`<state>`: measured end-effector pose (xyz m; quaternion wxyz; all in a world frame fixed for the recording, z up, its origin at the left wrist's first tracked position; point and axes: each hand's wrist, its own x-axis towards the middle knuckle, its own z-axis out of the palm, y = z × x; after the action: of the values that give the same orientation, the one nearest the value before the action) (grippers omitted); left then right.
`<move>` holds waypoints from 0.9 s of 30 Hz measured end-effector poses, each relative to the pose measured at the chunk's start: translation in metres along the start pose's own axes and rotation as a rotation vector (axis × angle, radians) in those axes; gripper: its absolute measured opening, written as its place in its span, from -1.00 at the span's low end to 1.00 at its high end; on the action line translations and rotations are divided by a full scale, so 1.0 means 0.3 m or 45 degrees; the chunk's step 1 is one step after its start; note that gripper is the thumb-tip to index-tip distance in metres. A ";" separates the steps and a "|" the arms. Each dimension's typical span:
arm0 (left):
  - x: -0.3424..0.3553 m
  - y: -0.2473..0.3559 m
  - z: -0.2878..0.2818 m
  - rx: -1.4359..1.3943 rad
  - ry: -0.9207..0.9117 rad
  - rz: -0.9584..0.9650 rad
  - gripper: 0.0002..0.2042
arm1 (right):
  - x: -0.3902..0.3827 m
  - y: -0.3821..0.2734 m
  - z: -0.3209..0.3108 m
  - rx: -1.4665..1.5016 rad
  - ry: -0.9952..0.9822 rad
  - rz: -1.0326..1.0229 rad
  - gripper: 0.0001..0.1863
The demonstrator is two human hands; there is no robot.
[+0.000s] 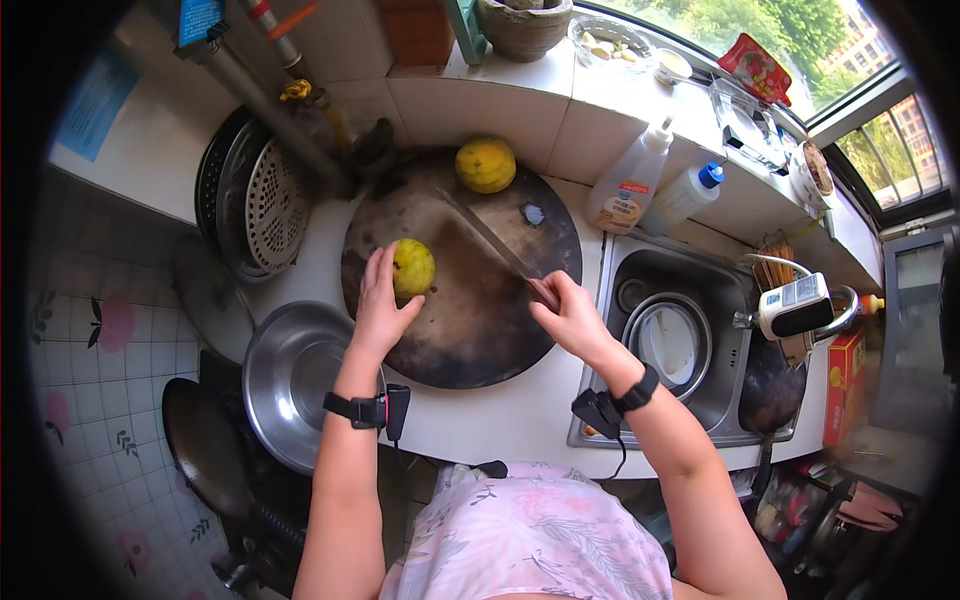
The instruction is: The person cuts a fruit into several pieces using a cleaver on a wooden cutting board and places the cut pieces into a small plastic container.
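Apparently readied a cut: held the near fruit (416, 268) on the board (470, 335) with left hand (376, 312) curled round it, gripped the knife (487, 233) in right hand (574, 314). Next, likely needed to bring knife to fruit.

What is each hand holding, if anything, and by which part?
The right hand grips the knife by its handle. The left hand is at the left side of the nearer yellow-green fruit; whether it grips it cannot be told.

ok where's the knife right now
In the head view, the knife is in the right hand, over the round board, its tip near the far fruit.
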<state>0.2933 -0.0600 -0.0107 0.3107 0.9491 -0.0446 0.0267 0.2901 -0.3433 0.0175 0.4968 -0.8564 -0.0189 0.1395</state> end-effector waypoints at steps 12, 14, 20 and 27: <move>0.045 0.058 0.062 -0.085 -0.063 -0.124 -0.18 | -0.352 0.055 -0.133 0.651 0.395 0.122 -0.79; 0.008 0.086 0.082 -0.082 -0.081 -0.050 -0.20 | -0.381 0.073 -0.120 0.671 0.396 0.171 -0.81; -0.120 0.178 0.122 -0.198 -0.148 -0.089 -0.09 | -0.459 0.088 -0.081 0.730 0.323 0.288 -0.81; -0.207 0.116 0.118 -0.287 -0.154 -0.193 -0.15 | -0.506 0.092 -0.031 0.706 0.205 0.318 -0.82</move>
<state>0.2289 -0.1047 -0.0235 0.4131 0.9087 0.0058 -0.0594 0.1438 -0.3911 0.0317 0.6903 -0.6923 0.1646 0.1309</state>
